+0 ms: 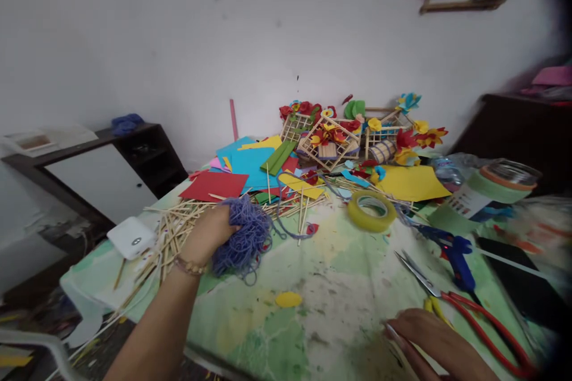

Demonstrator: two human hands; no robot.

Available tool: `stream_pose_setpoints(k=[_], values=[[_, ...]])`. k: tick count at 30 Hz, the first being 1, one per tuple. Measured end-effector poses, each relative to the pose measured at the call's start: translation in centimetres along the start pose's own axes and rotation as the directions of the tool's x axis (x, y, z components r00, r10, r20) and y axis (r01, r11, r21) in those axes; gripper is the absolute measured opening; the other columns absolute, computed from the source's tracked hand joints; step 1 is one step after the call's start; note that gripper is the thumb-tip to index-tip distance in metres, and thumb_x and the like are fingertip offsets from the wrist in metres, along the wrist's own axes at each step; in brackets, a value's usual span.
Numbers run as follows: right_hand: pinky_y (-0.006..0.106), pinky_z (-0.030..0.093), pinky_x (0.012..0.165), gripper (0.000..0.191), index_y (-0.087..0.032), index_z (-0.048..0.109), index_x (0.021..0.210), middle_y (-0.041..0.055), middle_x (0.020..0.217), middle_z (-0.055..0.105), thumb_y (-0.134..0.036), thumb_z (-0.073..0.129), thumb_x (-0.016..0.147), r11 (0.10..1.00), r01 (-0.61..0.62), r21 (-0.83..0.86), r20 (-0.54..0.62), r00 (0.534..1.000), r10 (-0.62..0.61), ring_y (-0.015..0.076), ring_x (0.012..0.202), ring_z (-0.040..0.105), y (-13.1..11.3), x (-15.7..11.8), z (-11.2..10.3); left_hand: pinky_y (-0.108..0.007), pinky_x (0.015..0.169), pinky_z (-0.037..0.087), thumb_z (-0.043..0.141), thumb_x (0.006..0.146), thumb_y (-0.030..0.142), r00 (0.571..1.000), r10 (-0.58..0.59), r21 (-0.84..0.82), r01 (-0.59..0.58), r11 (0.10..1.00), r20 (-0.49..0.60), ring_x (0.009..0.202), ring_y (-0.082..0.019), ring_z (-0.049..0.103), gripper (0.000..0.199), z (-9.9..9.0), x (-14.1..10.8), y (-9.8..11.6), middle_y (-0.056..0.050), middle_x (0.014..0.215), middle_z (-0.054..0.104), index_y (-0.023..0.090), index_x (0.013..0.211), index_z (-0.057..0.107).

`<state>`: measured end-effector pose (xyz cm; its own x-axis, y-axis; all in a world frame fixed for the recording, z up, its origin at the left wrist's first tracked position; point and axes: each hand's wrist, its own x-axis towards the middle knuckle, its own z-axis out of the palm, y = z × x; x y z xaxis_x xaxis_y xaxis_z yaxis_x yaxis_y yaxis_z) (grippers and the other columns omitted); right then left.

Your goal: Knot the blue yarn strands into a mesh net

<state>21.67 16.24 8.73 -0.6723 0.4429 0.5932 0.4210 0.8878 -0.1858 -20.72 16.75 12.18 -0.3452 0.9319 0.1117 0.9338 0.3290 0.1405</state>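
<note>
My left hand (212, 229) is closed on a loose, tangled bundle of purple-blue yarn (245, 237) at the left middle of the table; a strand trails off to the right. At the lower right, my right hand (431, 336) is low over the tabletop, fingers pressed together. A small pale tip shows at its fingers, too blurred to name. Just right of that hand lie red-handled scissors (447, 296) with blades slightly apart, partly over small yellow handles (435, 311). A yellow oval paper piece (288, 299) lies between my hands.
Thin wooden sticks (172, 232) spread around the yarn. Coloured paper sheets (214, 186) and stick crafts with paper flowers (330, 140) stand at the back. A tape roll (372, 212), a blue glue gun (458, 256), a jar (482, 193) and a white box (131, 238) flank the middle.
</note>
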Motion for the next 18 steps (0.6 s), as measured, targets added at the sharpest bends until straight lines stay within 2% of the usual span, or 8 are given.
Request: stream_pose_setpoints(k=[2, 4, 6, 9, 12, 15, 17, 18], values=[[0.021, 0.055, 0.062, 0.018, -0.024, 0.063, 0.097, 0.0028, 0.083, 0.071, -0.020, 0.049, 0.085, 1.000, 0.025, -0.003, 0.028, 0.999, -0.025, 0.0151, 0.076, 0.067, -0.4, 1.2, -0.6, -0.033, 0.072, 0.043, 0.054, 0.075, 0.026, 0.998, -0.002, -0.115, 0.009, 0.993, 0.061, 0.079, -0.025, 0.060, 0.012, -0.6, 0.4, -0.1, -0.009, 0.081, 0.066, 0.017, 0.078, 0.061], [0.021, 0.055, 0.062, 0.019, -0.024, 0.062, 0.098, 0.0041, 0.085, 0.071, -0.019, 0.048, 0.086, 0.999, 0.039, 0.015, 0.077, 0.996, -0.040, 0.0151, 0.076, 0.067, -0.9, 2.4, -1.5, -0.030, 0.064, 0.041, 0.052, 0.076, 0.029, 1.000, 0.024, -0.299, -0.027, 0.954, -0.014, 0.070, -0.021, 0.058, 0.014, -2.0, 0.9, 0.6, -0.005, 0.072, 0.063, 0.017, 0.072, 0.059], [0.023, 0.054, 0.065, 0.020, -0.023, 0.062, 0.100, 0.0047, 0.087, 0.070, -0.018, 0.049, 0.086, 0.998, 0.020, 0.054, 0.133, 0.991, -0.027, 0.0156, 0.079, 0.066, -1.2, 3.8, -2.3, -0.027, 0.058, 0.039, 0.058, 0.072, 0.034, 0.993, 0.019, -0.539, -0.081, 0.838, -0.119, 0.063, -0.018, 0.054, 0.017, -3.9, 1.6, 1.8, -0.002, 0.065, 0.060, 0.017, 0.070, 0.059], [0.027, 0.053, 0.074, 0.019, -0.024, 0.062, 0.100, 0.0040, 0.089, 0.068, -0.018, 0.049, 0.087, 0.982, -0.067, 0.179, 0.212, 0.977, 0.028, 0.0155, 0.085, 0.064, -1.3, 6.5, -2.8, -0.023, 0.052, 0.035, 0.069, 0.063, 0.035, 0.963, -0.064, -0.811, -0.184, 0.556, -0.262, 0.056, -0.013, 0.049, 0.021, -6.8, 2.4, 4.1, 0.001, 0.061, 0.056, 0.016, 0.070, 0.061], [0.032, 0.049, 0.088, 0.025, -0.027, 0.058, 0.111, 0.0048, 0.108, 0.063, -0.024, 0.051, 0.087, 0.924, -0.184, 0.337, 0.206, 0.971, 0.118, 0.0164, 0.102, 0.059, -0.5, 9.9, -1.4, -0.020, 0.052, 0.035, 0.074, 0.057, 0.029, 0.919, -0.196, -0.929, -0.300, 0.215, -0.342, 0.054, -0.009, 0.048, 0.023, -8.1, 2.6, 6.8, 0.002, 0.061, 0.056, 0.015, 0.070, 0.062], [0.038, 0.046, 0.094, 0.067, -0.029, 0.039, 0.134, 0.0089, 0.139, 0.042, -0.037, 0.068, 0.074, 0.825, -0.305, 0.475, 0.086, 0.950, 0.301, 0.0235, 0.124, 0.043, 0.8, 13.2, 2.0, -0.019, 0.052, 0.037, 0.075, 0.053, 0.025, 0.934, -0.226, -0.943, -0.309, -0.123, -0.276, 0.054, -0.008, 0.048, 0.024, -7.5, 2.6, 9.7, 0.003, 0.060, 0.057, 0.014, 0.070, 0.061], [0.038, 0.049, 0.088, 0.095, -0.028, 0.027, 0.141, 0.0115, 0.140, 0.040, -0.038, 0.077, 0.061, 0.676, -0.419, 0.607, 0.164, 0.898, 0.409, 0.0250, 0.118, 0.049, 1.8, 15.1, 4.5, -0.018, 0.052, 0.038, 0.075, 0.053, 0.025, 0.956, -0.193, -0.936, -0.264, -0.235, -0.221, 0.054, -0.008, 0.048, 0.026, -6.5, 2.7, 11.5, 0.004, 0.060, 0.057, 0.014, 0.070, 0.060], [0.037, 0.050, 0.087, 0.095, -0.027, 0.029, 0.140, 0.0112, 0.135, 0.047, -0.036, 0.079, 0.059, 0.589, -0.435, 0.682, 0.207, 0.886, 0.415, 0.0240, 0.112, 0.054, 2.2, 16.0, 5.5, -0.018, 0.052, 0.037, 0.075, 0.053, 0.026, 0.963, -0.172, -0.938, -0.246, -0.245, -0.208, 0.053, -0.007, 0.048, 0.027, -6.0, 2.8, 12.1, 0.004, 0.060, 0.057, 0.013, 0.072, 0.060]])
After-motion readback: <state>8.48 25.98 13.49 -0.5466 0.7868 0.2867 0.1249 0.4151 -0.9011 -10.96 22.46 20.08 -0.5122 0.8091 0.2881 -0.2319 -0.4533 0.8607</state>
